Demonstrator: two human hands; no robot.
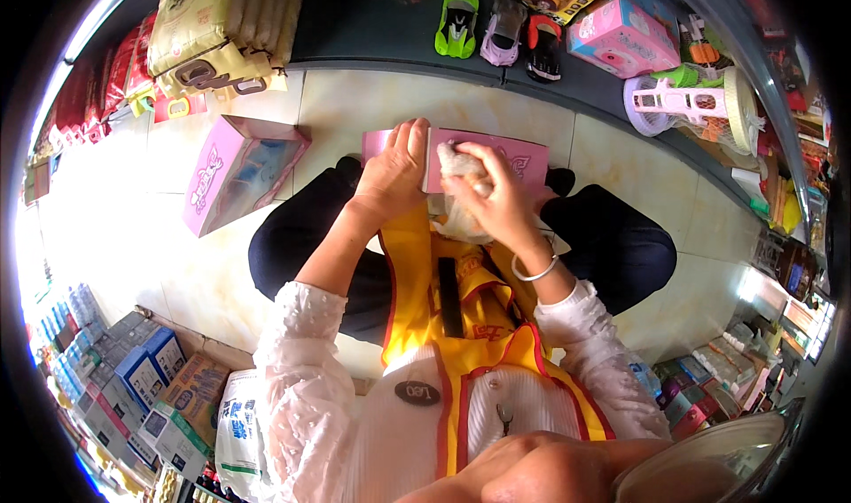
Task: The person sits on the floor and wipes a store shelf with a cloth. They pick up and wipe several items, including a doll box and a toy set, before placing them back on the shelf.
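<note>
A pink box (519,138) with a printed design stands between my bent knees. Flat on its left part lies my left hand (396,171), fingers stretched out and close together. My right hand (494,193) is closed around a whitish, crumpled cleaning cloth (461,164), which touches or nearly touches the box's right part. Part of the cloth hangs below my fingers. A bangle circles my right wrist. The lower side of the box is hidden by my hands and the cloth.
A second pink box (238,171) with a clear window stands on the tiled floor at left. Toy cars (457,24) and boxed toys (625,35) sit on the dark shelf ahead. Cream packages (222,29) are stacked at far left. Boxed goods (142,379) line the lower left.
</note>
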